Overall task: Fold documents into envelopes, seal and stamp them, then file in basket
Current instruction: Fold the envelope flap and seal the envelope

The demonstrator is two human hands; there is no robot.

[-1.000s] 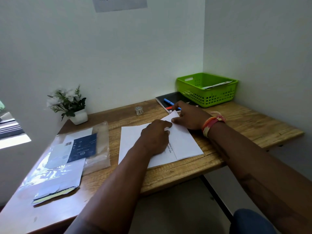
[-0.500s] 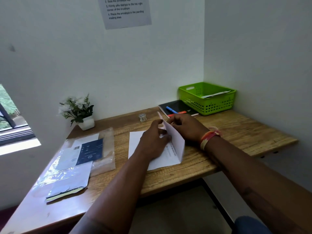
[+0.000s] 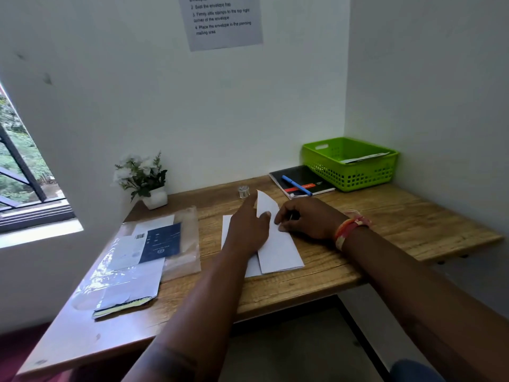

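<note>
A white paper document (image 3: 278, 249) lies on the wooden desk (image 3: 385, 216) in front of me, its right part folded over to the left. My left hand (image 3: 248, 230) rests flat on the sheet's left half, fingers together, touching the raised far corner of the fold. My right hand (image 3: 305, 219) pinches and presses the folded flap near its far end. A green basket (image 3: 349, 172) stands in the far right corner with a white paper inside it.
A clear plastic sleeve (image 3: 154, 244) with envelopes and a dark blue booklet lies at the left. A potted white flower (image 3: 143, 180) stands by the wall. A black notebook (image 3: 305, 177) with a blue pen lies beside the basket. A small clear object (image 3: 243, 191) sits behind the paper.
The right part of the sheet was lifted and folded over to the left, and now lies nearly flat. My left hand shifted onto the fold. The camera view tilted upward.
</note>
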